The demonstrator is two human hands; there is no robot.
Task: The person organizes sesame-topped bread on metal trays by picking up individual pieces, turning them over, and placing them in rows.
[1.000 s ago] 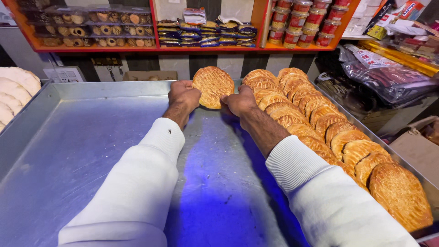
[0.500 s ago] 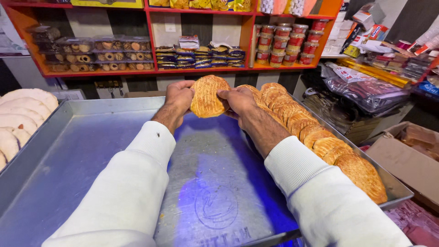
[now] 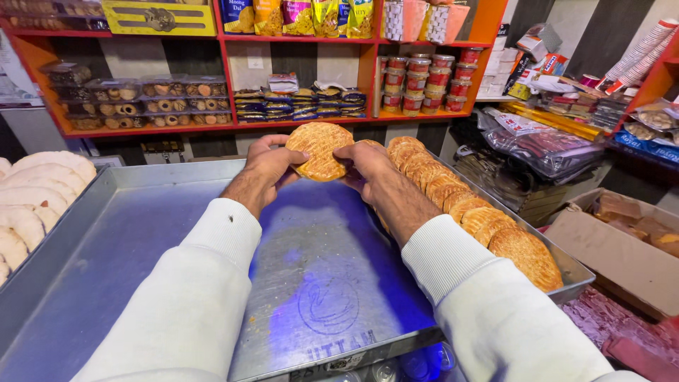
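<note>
**Both hands lift one round biscuit above a steel tray**

Nearest to us, our two white sleeves reach out over a large metal tray (image 3: 141, 255), whose broad middle lies bare. Along its right edge runs a row of baked biscuits (image 3: 460, 205), golden-brown rounds overlapping from the near right corner to the far edge. We judge the work well along: the right edge looks filled, while the rest of the tray holds nothing.

Farther out, near the tray's far edge, our left hand (image 3: 263, 172) and right hand (image 3: 368, 168) grip one round biscuit (image 3: 320, 150) between them, fingers curled on its rim, holding it upright and clear of the metal.

Beyond the tray's left edge lie pale unbaked rounds (image 3: 32, 205). Behind everything stand orange shelves (image 3: 219, 85) stocked with packets and jars.

Compared with half a second ago, the biscuit sits higher and is tipped more upright, facing us, with both hands in much the same grip. The shelves also show more fully now.
</note>
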